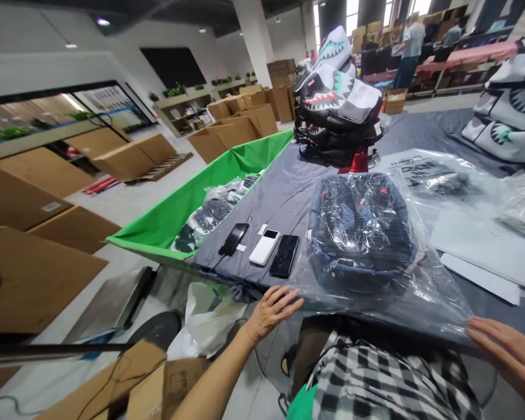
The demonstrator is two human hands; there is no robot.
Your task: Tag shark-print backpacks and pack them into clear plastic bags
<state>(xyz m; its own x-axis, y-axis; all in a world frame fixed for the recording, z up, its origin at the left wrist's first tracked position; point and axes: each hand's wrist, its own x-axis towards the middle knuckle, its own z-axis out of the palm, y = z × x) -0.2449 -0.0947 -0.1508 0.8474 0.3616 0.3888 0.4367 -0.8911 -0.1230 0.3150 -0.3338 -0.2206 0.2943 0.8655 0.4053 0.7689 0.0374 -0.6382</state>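
A dark backpack with blue trim [361, 224] lies inside a clear plastic bag [437, 297] on the grey-covered table, close to its front edge. My left hand [275, 312] rests at that edge, by the bag's left corner, with its fingers stretched out and apart. At the bag's right corner is my right hand [503, 350], fingers extended along the plastic; its lower part is cut off by the frame. Left of the backpack lie a black phone [284, 256], a white power bank [265, 247] and a smaller dark phone [233, 239].
Shark-mouth backpacks [332, 99] are piled at the table's far side, with white bags [507, 116] stacked at right. A green bin [153, 227] with wrapped goods adjoins the table's left. White sheets [485, 233] lie right. Cardboard boxes [131, 157] stand on the floor. People are in the background.
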